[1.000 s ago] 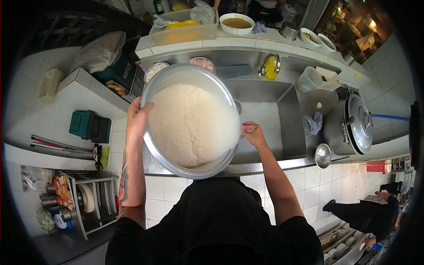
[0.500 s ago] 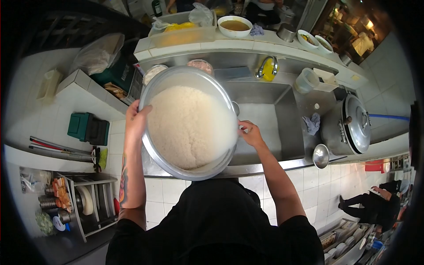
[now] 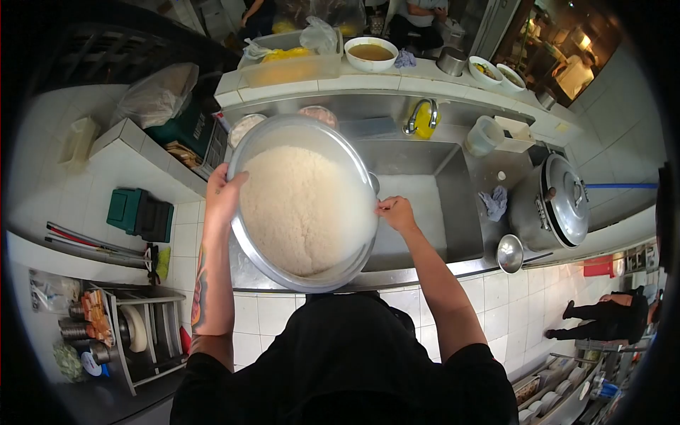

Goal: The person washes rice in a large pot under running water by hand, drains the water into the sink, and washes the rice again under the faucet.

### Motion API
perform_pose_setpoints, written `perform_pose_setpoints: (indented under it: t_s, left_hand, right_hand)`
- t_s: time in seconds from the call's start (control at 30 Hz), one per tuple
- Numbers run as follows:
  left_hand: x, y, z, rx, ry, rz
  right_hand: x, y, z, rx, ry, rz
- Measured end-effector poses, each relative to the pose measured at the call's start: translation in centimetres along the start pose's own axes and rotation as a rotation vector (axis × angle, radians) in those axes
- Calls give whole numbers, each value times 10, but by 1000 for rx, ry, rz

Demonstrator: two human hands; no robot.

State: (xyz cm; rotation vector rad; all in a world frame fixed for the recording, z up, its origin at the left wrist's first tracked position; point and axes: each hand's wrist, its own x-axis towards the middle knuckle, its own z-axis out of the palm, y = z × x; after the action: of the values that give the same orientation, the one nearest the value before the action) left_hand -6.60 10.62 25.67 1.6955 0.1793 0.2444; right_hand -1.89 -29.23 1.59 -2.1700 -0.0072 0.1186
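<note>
A large metal bowl [image 3: 322,283] is tilted toward the sink [image 3: 460,212] on its right. Inside it lies white rice [image 3: 287,205], with cloudy water pooled along the right side. My left hand [image 3: 224,193] grips the bowl's left rim, thumb over the edge. At the right rim, the fingers of my right hand [image 3: 397,212] are pressed together on the edge. Cloudy liquid covers part of the sink's bottom.
Behind the sink are a faucet [image 3: 423,117] and a ledge with a soup bowl [image 3: 370,54] and a plastic bin [image 3: 290,69]. On the right stand a lidded pot [image 3: 549,202], a ladle [image 3: 510,253] and a cloth [image 3: 494,203]. A person [image 3: 609,317] is at the far right.
The view has shifted slightly. The bowl stays tilted in both hands, and my right hand has moved slightly left with its rim. The person at the far right has changed position.
</note>
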Motion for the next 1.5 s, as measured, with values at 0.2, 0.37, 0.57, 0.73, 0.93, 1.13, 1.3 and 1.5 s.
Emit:
perform_pose_setpoints:
  t_s: [0.2,0.37,0.57,0.73,0.93,1.13,1.3,1.5]
  left_hand:
    - [2,4,5,17,-2,6]
    - [2,8,8,13,-3,7]
    - [3,8,10,30,5,7]
    - [4,8,12,-7,0,15]
    - [5,6,11,8,-13,2]
    - [5,8,12,30,2,4]
    - [4,10,12,34,-1,4]
    - [6,5,11,33,4,8]
  right_hand:
    - [1,0,-1,-77,30,15]
    - [-1,-6,-4,-89,43,17]
    - [1,-3,-2,-101,50,24]
    - [-3,-12,-6,-98,43,19]
    - [-1,-12,-5,-141,42,56]
    - [1,-8,-2,-224,55,-1]
    - [0,-12,-1,-205,68,31]
    - [-1,-18,0,-280,116,-20]
